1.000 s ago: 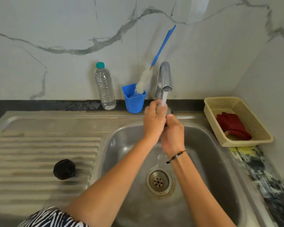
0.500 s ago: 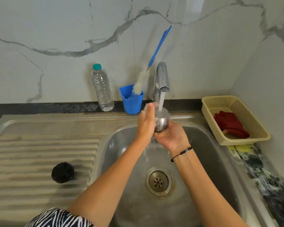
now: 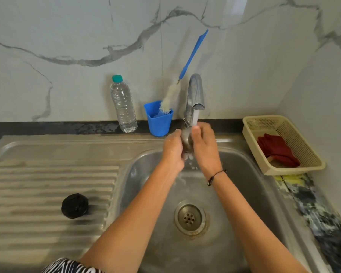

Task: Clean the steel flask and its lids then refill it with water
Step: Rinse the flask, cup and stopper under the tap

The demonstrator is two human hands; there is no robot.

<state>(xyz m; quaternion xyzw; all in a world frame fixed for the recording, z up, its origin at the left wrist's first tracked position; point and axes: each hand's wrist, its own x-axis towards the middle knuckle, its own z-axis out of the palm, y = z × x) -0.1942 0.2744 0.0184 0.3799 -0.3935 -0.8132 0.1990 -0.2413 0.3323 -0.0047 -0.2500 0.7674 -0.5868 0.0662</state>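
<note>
The small rounded steel lid has been turned between the hands: half a second ago it was cupped from below by the right hand, which is now wrapped over it, with the left hand pressed alongside.

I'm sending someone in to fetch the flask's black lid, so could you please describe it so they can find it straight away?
Start at the steel sink and look to the ribbed draining board on its left. The black lid lies there alone, well apart from the clear water bottle and blue cup at the wall. It is small, round and dark, the only black thing on the steel.
</note>
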